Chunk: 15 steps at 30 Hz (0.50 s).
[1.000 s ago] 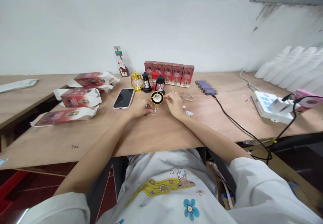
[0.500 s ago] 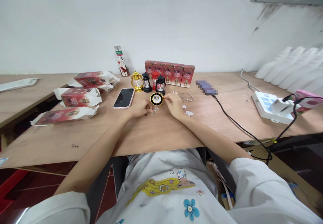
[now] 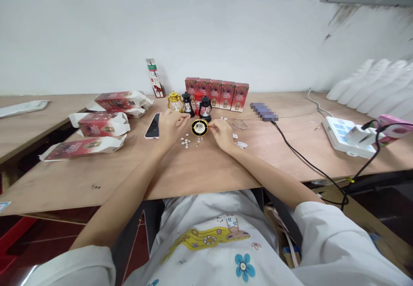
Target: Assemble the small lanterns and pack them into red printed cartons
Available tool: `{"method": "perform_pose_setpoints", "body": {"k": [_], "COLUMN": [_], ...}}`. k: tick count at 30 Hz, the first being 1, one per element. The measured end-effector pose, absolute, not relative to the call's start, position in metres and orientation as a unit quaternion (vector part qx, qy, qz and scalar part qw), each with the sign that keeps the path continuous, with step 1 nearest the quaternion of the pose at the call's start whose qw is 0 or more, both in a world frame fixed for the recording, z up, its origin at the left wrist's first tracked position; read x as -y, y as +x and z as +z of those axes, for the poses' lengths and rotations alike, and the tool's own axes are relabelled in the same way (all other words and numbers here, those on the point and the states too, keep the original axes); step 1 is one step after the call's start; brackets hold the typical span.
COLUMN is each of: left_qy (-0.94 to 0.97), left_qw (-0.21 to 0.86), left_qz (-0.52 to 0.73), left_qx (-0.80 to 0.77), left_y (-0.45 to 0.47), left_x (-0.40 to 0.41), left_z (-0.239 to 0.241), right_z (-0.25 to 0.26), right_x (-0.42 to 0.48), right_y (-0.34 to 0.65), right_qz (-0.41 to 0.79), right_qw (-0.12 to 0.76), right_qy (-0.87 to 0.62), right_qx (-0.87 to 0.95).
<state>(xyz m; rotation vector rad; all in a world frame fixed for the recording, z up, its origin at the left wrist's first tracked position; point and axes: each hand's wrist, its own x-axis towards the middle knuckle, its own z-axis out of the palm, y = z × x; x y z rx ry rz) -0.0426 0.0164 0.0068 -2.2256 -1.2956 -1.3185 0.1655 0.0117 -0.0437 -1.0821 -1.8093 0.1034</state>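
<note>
My right hand (image 3: 222, 132) pinches the rim of a small round black-and-gold lantern base (image 3: 199, 127) on the wooden table (image 3: 200, 165). My left hand (image 3: 171, 124) is raised a little above the table, fingers curled toward the base, with its thumb near the gold lantern (image 3: 174, 101). Whether it holds anything I cannot make out. Several small button cells (image 3: 186, 142) lie on the table below it. Two black lanterns (image 3: 205, 107) and a red one stand behind the base.
A phone (image 3: 152, 126) lies left of my left hand. Red boxes (image 3: 222, 92) stand upright at the back; opened red boxes (image 3: 103, 124) lie at the left. Wire handles (image 3: 239, 124), a power strip (image 3: 342, 135) and a black cable (image 3: 303, 159) lie to the right.
My left hand has lifted off the button cells and moved back and left toward the lanterns, uncovering the cells. My right hand has stayed on the round base.
</note>
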Motion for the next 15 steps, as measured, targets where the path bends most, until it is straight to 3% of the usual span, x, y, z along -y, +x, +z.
{"method": "perform_pose_setpoints", "body": {"k": [5,15], "left_qy": [-0.839,-0.854], "left_qw": [0.157,0.171], "left_qz": [-0.392,-0.372], "left_qx": [0.343,0.322], "left_y": [-0.0313,-0.0324], "left_x": [-0.0087,-0.0103], "left_z": [0.0018,-0.0018], "right_z": [-0.0437,-0.0416], "right_x": [-0.0118,-0.0083], "right_y": [0.166,0.1646], "right_qz": [0.046,0.046], "right_qw": [0.494,0.484], "right_qy": [-0.437,-0.438], "right_qx": [0.75,0.756]}}
